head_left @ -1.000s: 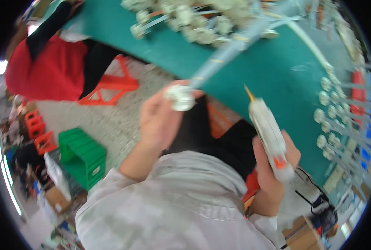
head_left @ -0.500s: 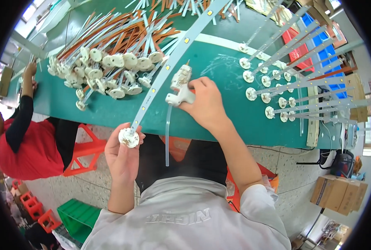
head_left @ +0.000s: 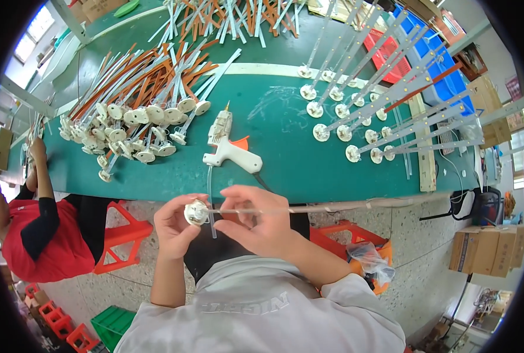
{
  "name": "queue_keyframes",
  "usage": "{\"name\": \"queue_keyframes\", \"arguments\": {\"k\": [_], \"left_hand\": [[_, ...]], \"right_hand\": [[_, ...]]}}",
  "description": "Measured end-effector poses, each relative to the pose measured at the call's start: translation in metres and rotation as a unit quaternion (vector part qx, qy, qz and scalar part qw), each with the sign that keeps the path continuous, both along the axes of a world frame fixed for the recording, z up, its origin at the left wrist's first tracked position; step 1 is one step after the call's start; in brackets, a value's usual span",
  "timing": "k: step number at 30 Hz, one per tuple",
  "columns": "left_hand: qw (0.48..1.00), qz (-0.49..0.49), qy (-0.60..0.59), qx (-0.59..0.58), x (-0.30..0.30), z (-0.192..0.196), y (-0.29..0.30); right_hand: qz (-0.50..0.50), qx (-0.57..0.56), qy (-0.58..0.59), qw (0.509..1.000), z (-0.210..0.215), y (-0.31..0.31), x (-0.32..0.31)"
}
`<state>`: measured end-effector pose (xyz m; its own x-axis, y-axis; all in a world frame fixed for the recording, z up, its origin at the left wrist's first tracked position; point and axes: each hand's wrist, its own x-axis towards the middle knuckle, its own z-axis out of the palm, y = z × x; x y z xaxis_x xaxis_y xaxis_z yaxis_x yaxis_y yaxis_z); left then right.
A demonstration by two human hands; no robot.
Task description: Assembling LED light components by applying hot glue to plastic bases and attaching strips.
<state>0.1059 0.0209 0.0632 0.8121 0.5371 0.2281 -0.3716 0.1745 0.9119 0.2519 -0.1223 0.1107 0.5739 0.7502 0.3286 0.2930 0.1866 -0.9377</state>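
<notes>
Between both hands' grip, round cap (head_left: 196, 212), long strip (head_left: 344, 206) rightward

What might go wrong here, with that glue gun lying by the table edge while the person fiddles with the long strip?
1. The glue gun lies near the green table's front edge, its glue stick hanging over; an elbow could perhaps knock it off.
2. The long strip juts far to the person's right, held only at its round cap by the left hand and right hand; it may bend or snag.
</notes>
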Motion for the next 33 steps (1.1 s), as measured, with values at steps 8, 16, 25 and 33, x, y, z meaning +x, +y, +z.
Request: {"name": "queue_keyframes", "arguments": {"k": [8, 16, 25, 33], "left_hand": [[0.977, -0.05, 0.05, 0.199, 0.024, 0.019, -0.014], [0.965, 0.157, 0.05, 0.205, 0.029, -0.005, 0.026], [0.955, 0.186, 0.085, 0.217, 0.026, -0.019, 0.046], [0.948, 0.197, 0.077, 0.237, 0.029, -0.019, 0.048]], "right_hand": [[-0.126, 0.049, -0.112, 0.984, 0.012, -0.055, 0.016], [-0.458, -0.224, -0.243, 0.826, 0.0, -0.089, 0.101], [-0.452, -0.232, -0.26, 0.821, -0.016, -0.06, 0.129], [-0.464, -0.275, -0.243, 0.806, -0.025, -0.052, 0.131]]}}
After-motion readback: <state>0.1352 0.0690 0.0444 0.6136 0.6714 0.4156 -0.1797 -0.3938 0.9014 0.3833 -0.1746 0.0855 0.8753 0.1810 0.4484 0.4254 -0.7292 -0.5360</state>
